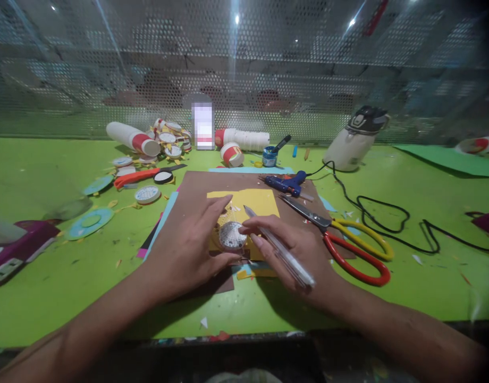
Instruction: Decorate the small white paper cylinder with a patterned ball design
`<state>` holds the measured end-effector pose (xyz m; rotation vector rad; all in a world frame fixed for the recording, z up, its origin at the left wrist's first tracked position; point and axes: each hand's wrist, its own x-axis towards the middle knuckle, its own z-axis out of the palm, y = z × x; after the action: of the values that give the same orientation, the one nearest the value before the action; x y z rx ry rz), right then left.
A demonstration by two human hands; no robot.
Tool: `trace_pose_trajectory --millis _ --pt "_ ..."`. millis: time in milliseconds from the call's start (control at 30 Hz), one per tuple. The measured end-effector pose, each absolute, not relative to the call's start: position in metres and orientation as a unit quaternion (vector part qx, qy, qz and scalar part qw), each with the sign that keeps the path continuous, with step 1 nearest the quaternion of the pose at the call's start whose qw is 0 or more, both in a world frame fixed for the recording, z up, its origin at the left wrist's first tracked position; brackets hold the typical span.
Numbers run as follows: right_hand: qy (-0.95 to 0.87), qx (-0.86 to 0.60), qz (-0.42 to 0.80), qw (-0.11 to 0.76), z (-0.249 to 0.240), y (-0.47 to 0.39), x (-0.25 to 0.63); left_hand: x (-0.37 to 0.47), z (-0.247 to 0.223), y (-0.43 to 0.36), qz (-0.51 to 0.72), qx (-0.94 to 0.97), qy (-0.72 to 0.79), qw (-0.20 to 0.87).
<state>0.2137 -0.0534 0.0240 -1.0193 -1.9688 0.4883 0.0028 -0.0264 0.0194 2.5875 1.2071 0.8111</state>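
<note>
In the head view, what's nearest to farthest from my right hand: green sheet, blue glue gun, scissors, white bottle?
From your right hand:
1. Scissors, just to its right.
2. Blue glue gun, ahead of it.
3. White bottle, farther back, right.
4. Green sheet, far right.

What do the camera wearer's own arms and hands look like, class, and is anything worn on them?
The left hand and right hand are bare, without gloves. No rings show on the visible fingers. The left forearm and right forearm are uncovered as far as the picture shows: no sleeve, watch or bracelet is visible.
</note>
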Motion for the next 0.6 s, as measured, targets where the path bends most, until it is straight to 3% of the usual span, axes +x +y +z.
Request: trace_pose_trajectory --millis 600 --pt "-0.794 -0.383 0.193 0.430 0.0227 -0.0573 0.2176 0.0063 0.0188 -0.0264 0.261 0.866 0.419 0.082"
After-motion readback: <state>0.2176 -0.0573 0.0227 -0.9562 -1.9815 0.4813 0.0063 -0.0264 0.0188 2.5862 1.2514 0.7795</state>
